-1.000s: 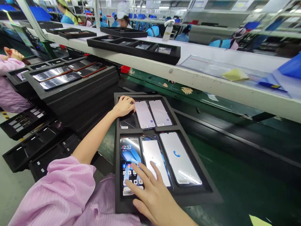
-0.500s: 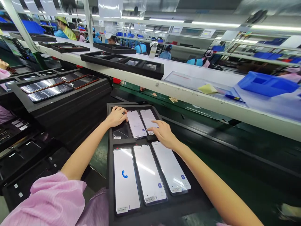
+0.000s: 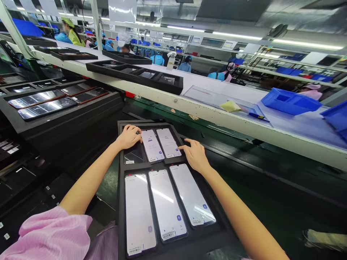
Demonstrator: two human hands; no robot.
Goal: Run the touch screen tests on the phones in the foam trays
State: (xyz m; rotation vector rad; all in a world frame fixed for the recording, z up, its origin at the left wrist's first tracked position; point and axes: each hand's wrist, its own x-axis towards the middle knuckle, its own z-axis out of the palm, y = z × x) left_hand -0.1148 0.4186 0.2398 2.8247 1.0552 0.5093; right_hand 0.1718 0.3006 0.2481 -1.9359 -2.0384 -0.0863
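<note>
White bench (image 3: 244,124): runs slantwise across the view, front edge beyond the near tray and apart from it. Dark green surface (image 3: 271,195) fills the strip between, widening towards the right; the right forearm crosses part of it.

Tray stack (image 3: 81,121), black: left of the near tray, a gap between them, narrower at the far end.

Near tray (image 3: 121,216), black: in front of the person, two rows of three phones. Phones sit within the raised rim; a crossbar parts the rows.

Right hand (image 3: 195,155): at the right rim, fingers spread, nothing held. Index fingertip at the right edge of the far right phone (image 3: 168,141); contact not certain.

Left hand (image 3: 130,137): over the upper part of the dark phone (image 3: 132,156), fingers bent, tips at the left edge of the far middle phone (image 3: 152,146). Cannot tell whether it grips.

Near-row phones: left phone (image 3: 138,213), middle phone (image 3: 164,198), right phone (image 3: 189,191); pale screens lit, narrow gaps between.

Barcode label (image 3: 168,235): bottom edge of the near middle one.
</note>
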